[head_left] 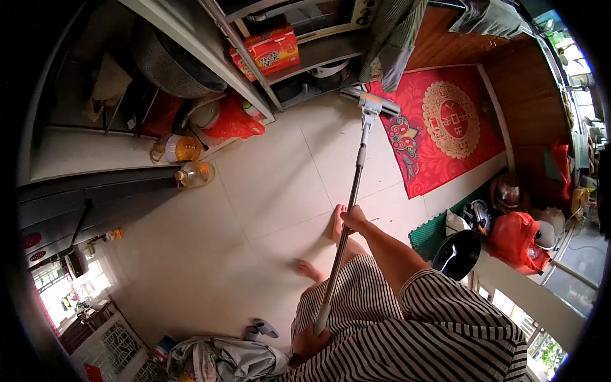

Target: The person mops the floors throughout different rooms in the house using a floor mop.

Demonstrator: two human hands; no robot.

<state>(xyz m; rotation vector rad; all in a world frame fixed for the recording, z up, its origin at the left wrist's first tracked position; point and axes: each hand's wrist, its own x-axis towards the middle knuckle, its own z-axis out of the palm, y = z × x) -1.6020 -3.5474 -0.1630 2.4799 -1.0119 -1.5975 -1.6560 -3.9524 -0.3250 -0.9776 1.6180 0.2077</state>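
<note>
A mop with a grey pole slants across the view, its flat grey-and-white head resting at the edge of a red patterned mat. Midway along the pole, my right hand is wrapped round it, above my bare feet. My left hand grips the light grey handle end, close to my striped clothes; it is in shadow and partly hidden.
Two bottles stand by the cabinet at left. A shelf holds a red box. At right are a black pan, a red bag and a green mat. Slippers and grey cloth lie at the bottom.
</note>
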